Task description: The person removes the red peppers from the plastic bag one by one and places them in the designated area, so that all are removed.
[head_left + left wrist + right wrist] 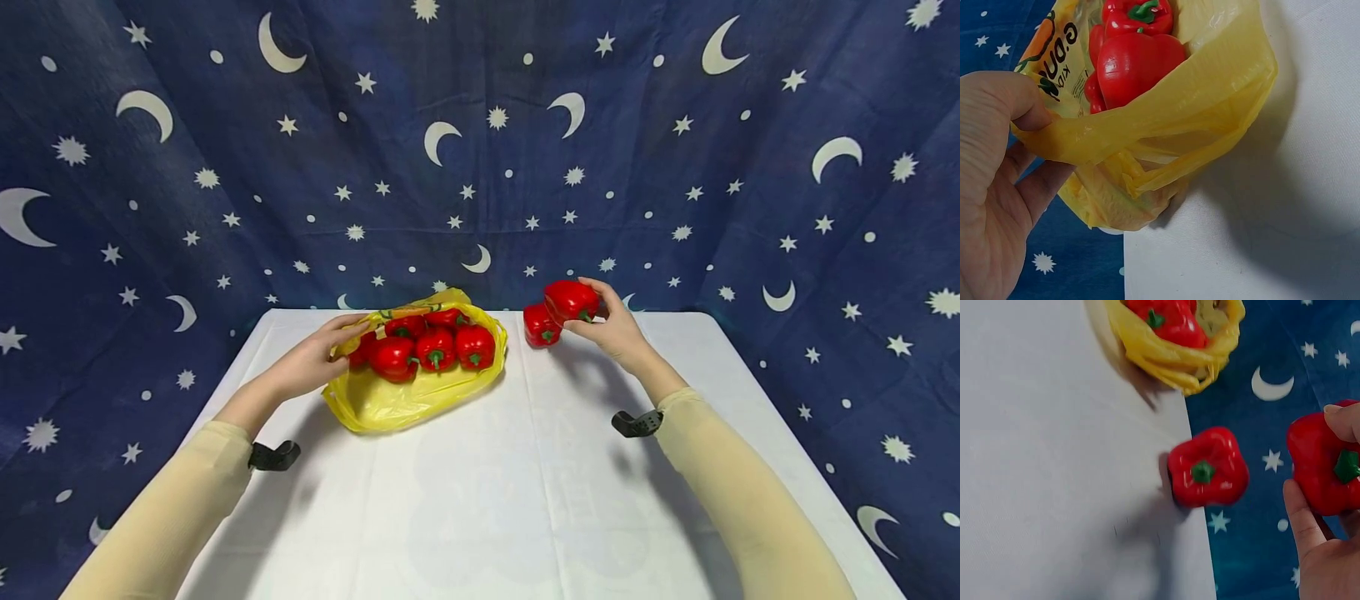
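A yellow plastic bag lies open at the back left of the table, with several red bell peppers inside it. My left hand pinches the bag's left rim between thumb and fingers; the left wrist view shows the thin plastic caught there. On the right, my right hand grips a red bell pepper with a green stem, raised above the table. Just left of it another red bell pepper stands near the table's back edge, apart from the hand in the right wrist view.
A white cloth covers the table. Behind it hangs a dark blue curtain patterned with moons and stars, close to the back edge. Dark devices are strapped to both wrists.
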Tool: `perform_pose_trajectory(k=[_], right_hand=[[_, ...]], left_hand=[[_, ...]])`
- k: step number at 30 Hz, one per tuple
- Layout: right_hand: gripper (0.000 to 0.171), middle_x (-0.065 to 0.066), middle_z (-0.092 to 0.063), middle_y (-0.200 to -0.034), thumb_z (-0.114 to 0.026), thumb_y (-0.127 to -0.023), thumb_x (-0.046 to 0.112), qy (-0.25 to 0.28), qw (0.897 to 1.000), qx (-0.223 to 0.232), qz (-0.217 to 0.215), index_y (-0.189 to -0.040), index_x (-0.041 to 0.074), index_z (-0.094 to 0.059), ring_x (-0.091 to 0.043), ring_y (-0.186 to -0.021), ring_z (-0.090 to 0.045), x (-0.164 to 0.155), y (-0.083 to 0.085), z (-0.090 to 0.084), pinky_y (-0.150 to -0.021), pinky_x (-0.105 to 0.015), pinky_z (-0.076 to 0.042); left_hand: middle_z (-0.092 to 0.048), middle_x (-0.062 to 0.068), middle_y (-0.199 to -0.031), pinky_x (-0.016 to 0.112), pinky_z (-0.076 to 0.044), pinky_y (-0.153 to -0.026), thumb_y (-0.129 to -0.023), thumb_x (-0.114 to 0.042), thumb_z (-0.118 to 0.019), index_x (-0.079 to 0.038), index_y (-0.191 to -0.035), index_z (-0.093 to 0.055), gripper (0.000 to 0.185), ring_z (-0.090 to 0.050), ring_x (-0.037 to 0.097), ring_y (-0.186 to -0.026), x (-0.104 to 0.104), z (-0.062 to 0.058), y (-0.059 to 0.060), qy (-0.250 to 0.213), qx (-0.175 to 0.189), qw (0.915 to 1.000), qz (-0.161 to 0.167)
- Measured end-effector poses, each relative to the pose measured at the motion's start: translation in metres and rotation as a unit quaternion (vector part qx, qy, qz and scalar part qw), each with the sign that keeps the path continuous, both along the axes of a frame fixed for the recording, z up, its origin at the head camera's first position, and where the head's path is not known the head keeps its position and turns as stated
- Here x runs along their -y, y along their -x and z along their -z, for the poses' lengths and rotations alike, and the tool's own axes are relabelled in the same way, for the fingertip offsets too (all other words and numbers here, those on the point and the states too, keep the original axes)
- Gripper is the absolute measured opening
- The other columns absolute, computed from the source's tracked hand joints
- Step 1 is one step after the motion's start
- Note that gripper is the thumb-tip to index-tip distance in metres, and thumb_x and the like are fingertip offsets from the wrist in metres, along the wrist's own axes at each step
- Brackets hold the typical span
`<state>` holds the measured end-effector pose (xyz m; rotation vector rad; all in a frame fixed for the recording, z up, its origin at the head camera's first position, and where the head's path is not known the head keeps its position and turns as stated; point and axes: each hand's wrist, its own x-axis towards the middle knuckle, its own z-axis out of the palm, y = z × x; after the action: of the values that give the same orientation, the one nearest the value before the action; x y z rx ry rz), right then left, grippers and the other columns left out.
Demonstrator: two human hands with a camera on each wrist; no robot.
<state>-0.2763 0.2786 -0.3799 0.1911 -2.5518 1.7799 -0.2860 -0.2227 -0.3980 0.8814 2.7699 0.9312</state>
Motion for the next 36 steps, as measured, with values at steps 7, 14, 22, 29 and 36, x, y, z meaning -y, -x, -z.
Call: perform_pose_trajectory(k=[7,14,22,29,36], right_hand=[[0.089,-0.011,-0.041,-0.152,-0.083,-0.086,0.021,0.002,0.999,-0.007,0.044,-0.159,0.023,-0.033,-0.033,-0.131,-0.044,-0.025,0.023,0.027,-0.093,-0.033,-0.051],[0.09,-0.012,-0.04,-0.151,-0.084,-0.085,0.021,0.002,0.998,-0.01,0.063,-0.159,0.022,-0.033,-0.034,-0.128,-0.046,-0.038,0.034,0.039,-0.091,-0.033,-0.051],[0.092,-0.011,-0.036,-0.156,-0.083,-0.085,0.017,0.026,0.996,-0.002,0.082,-0.161,0.02,-0.029,-0.034,-0.128,-0.045,-0.044,0.044,0.055,-0.097,-0.035,-0.049],[0.094,-0.015,-0.031,-0.161,-0.081,-0.087,0.015,-0.018,0.995,0.011,0.1,-0.162,0.019,-0.024,-0.041,-0.136,-0.04,-0.052,0.052,0.078,-0.111,-0.053,-0.041],[0.093,-0.022,-0.03,-0.161,-0.078,-0.087,0.008,-0.021,0.994,0.016,0.105,-0.161,0.012,-0.024,-0.044,-0.144,-0.033,-0.054,0.054,0.094,-0.116,-0.056,-0.032]], left_hand=[[-0.029,0.013,-0.163,0.044,-0.049,-0.09,-0.091,0.006,-0.056,-0.006,-0.155,-0.044,0.066,-0.044,0.032,-0.132,-0.001,-0.001,0.001,0.001,0.006,1.0,-0.002],[-0.029,0.012,-0.163,0.045,-0.05,-0.094,-0.092,0.006,-0.056,-0.007,-0.156,-0.043,0.067,-0.043,0.033,-0.134,0.0,-0.001,0.002,0.001,0.014,0.9999,-0.009],[-0.028,0.01,-0.164,0.049,-0.05,-0.099,-0.092,0.005,-0.056,-0.009,-0.156,-0.044,0.067,-0.042,0.033,-0.136,0.001,0.002,0.001,0.006,0.02,0.9997,-0.011],[-0.029,0.009,-0.164,0.049,-0.05,-0.098,-0.092,0.005,-0.056,-0.009,-0.156,-0.044,0.067,-0.042,0.032,-0.136,0.0,0.001,0.002,0.005,0.02,0.9997,-0.013],[-0.028,0.009,-0.164,0.051,-0.05,-0.1,-0.092,0.005,-0.056,-0.009,-0.156,-0.043,0.067,-0.041,0.033,-0.137,-0.001,0.001,0.002,0.005,0.025,0.9996,-0.014]])
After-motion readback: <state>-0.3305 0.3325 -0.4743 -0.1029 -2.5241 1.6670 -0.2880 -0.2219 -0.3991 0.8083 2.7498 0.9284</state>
